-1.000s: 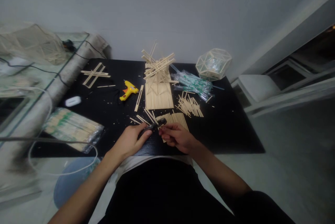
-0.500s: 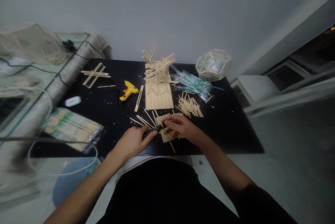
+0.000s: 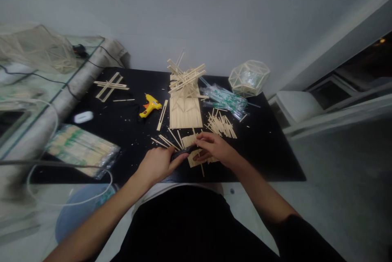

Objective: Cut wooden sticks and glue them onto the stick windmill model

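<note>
Small stick panel (image 3: 194, 160) lies near the front edge of the black table (image 3: 263, 156), partly under the right hand (image 3: 218, 149), with a thin stick (image 3: 202, 169) poking past its near edge. The left hand (image 3: 157, 164) is closed round a dark tool (image 3: 183, 152), thumb along it, its tip reaching toward the right fingers. Those fingers are bent and partly spread by the tip; whether they pinch anything, I cannot tell. Beyond sits a larger stick panel (image 3: 185, 120), between the yellow glue gun (image 3: 150, 105) and a heap of short sticks (image 3: 223, 125).
</note>
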Available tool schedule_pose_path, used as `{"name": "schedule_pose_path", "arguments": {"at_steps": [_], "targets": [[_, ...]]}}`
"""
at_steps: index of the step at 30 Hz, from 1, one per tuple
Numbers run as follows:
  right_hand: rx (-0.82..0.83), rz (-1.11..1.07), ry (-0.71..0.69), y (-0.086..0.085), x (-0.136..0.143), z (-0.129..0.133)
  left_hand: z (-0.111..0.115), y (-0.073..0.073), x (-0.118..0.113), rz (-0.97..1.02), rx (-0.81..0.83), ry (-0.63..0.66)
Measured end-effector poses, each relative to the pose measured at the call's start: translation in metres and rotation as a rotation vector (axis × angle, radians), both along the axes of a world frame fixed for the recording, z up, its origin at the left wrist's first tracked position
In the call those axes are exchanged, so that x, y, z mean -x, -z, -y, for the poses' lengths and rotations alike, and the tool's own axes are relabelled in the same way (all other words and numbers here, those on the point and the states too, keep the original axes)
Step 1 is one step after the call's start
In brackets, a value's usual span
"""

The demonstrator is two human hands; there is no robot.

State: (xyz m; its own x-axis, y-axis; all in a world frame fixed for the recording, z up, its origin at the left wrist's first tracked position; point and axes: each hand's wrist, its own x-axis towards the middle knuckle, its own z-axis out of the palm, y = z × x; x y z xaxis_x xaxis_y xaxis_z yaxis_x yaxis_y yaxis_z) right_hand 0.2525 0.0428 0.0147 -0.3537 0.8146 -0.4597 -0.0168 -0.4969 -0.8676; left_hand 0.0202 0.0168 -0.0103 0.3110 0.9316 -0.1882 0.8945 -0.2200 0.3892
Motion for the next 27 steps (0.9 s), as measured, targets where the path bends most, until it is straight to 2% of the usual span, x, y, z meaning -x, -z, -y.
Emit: {"name": "schedule_pose_path", "arguments": {"at_steps": [3,6,10,14,20,24,27], "targets": [[-0.024,0.006,0.083,-0.003,-0.006,-0.002,-0.001,0.000,0.007,0.047,0.019,-0.045],[-0.055,0.019,0.112,-0.005,-0.017,-0.008,-0.001,0.002,0.019,0.200,0.085,-0.075],[-0.144,0.128,0.114,-0.007,-0.043,-0.025,0.000,0.013,0.039,0.413,0.114,-0.186],[-0.261,0.284,0.332,-0.006,-0.075,-0.054,0.000,0.028,0.053,0.578,0.183,-0.322],[-0.189,0.425,0.352,0.010,-0.095,-0.083,-0.004,0.034,0.053,0.701,0.258,-0.395],[-0.205,0.409,0.375,0.020,-0.097,-0.083,-0.004,0.033,0.053,0.706,0.270,-0.402],[-0.227,0.379,0.404,0.021,-0.099,-0.077,-0.005,0.032,0.054,0.749,0.316,-0.426]]}}
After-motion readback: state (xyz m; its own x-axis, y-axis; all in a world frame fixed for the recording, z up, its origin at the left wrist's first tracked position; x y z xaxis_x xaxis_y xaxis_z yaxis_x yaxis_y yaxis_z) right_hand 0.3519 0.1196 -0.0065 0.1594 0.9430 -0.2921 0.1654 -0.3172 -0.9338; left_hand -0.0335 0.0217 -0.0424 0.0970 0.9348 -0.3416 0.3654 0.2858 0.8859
